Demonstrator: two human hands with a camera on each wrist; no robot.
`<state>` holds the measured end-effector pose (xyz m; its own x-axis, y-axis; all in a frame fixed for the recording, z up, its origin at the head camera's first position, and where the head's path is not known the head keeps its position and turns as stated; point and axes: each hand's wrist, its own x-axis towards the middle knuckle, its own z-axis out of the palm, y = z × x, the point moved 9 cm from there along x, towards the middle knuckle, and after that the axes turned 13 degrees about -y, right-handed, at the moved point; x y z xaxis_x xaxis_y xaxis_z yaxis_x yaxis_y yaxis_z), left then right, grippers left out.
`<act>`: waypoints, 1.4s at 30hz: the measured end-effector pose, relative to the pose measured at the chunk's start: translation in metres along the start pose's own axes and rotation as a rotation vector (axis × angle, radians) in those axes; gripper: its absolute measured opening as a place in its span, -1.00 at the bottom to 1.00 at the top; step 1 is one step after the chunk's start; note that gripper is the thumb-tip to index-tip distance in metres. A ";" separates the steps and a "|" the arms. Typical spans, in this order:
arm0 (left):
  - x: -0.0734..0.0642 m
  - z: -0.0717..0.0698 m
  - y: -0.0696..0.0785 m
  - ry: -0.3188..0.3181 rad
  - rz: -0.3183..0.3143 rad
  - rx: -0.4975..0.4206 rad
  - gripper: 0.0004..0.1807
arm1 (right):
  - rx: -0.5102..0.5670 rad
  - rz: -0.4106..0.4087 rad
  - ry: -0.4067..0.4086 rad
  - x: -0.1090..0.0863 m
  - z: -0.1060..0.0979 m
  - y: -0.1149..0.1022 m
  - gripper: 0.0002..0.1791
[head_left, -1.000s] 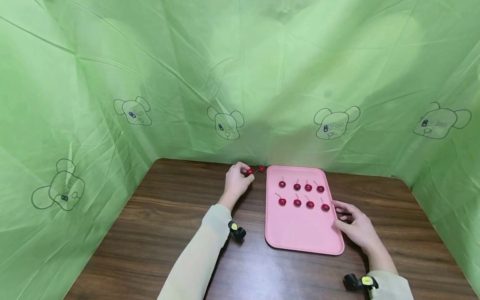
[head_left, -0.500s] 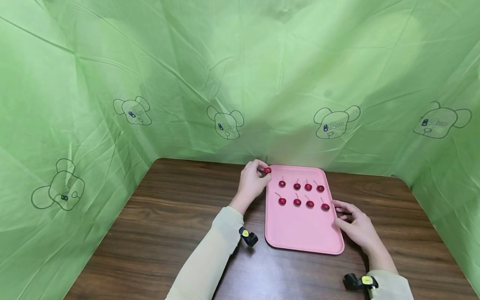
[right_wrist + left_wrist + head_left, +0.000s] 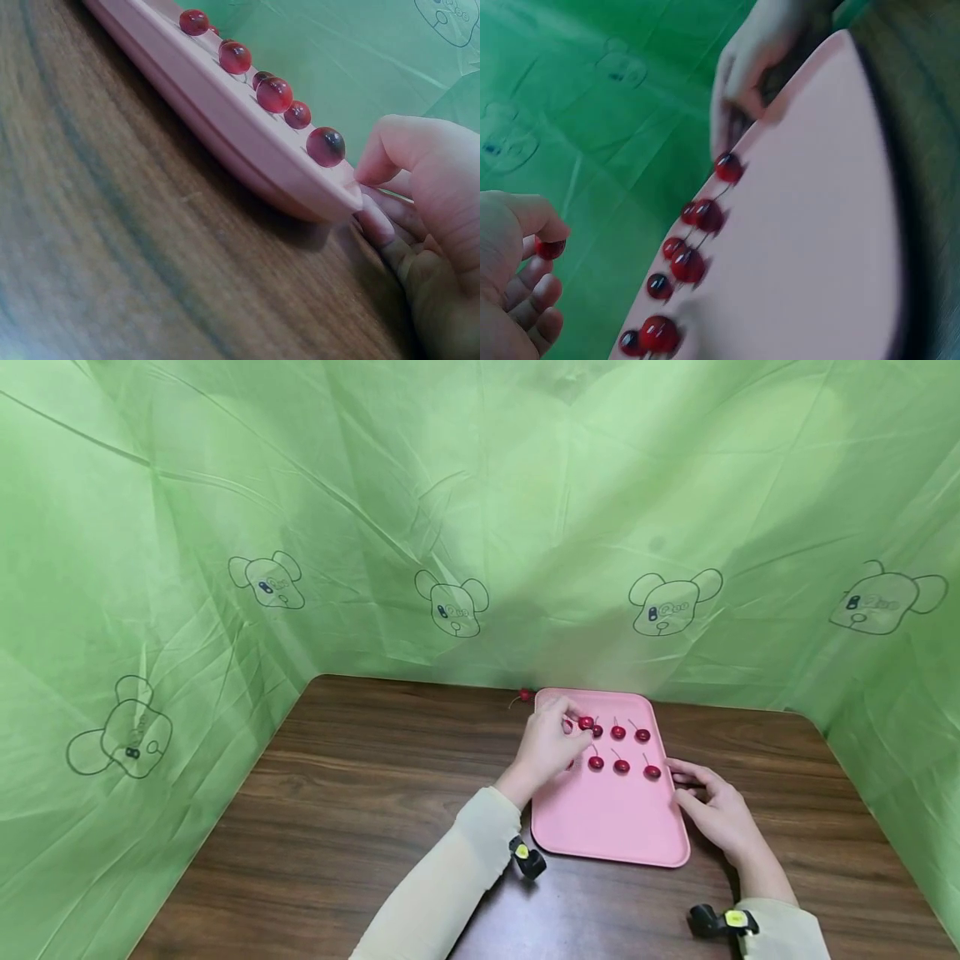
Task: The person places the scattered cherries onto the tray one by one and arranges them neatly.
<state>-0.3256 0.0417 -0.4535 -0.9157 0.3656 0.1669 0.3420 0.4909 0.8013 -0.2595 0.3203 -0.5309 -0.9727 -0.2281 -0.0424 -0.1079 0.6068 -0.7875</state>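
Observation:
My left hand (image 3: 551,743) pinches a red cherry (image 3: 586,723) between thumb and fingers above the upper left of a pink tray (image 3: 607,827). The held cherry (image 3: 550,248) also shows in the left wrist view. Two rows of cherries with stems lie on the tray, such as the cherry (image 3: 652,772) at the right end of the nearer row. My left hand partly covers the leftmost ones. At the tray's right side, my right hand (image 3: 723,814) holds the rim, with the thumb at its edge, and the right wrist view shows the fingers (image 3: 375,217) against the tray's side.
One loose cherry (image 3: 524,695) lies on the wooden table (image 3: 360,777) just outside the tray's far left corner. A green cloth (image 3: 525,527) with bear drawings rises behind the table and along both sides.
My left hand has carried a cherry from the back of the table rightward over the tray's upper left. Another cherry stays at the back. The right hand has stayed at the rim.

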 end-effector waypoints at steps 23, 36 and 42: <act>-0.014 0.113 0.039 -0.316 0.075 0.201 -0.70 | 0.003 -0.138 0.027 0.002 -0.002 -0.007 -0.50; -0.018 0.136 0.035 -0.353 0.088 0.305 -0.77 | 0.007 -0.135 0.024 0.001 -0.003 -0.008 -0.52; -0.019 0.141 0.036 -0.367 0.097 0.338 -0.79 | 0.014 -0.154 0.028 0.001 -0.003 -0.009 -0.52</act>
<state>-0.2666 0.1637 -0.5090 -0.7630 0.6457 -0.0302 0.5264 0.6477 0.5508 -0.2605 0.3167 -0.5223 -0.9501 -0.2965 0.0969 -0.2540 0.5551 -0.7921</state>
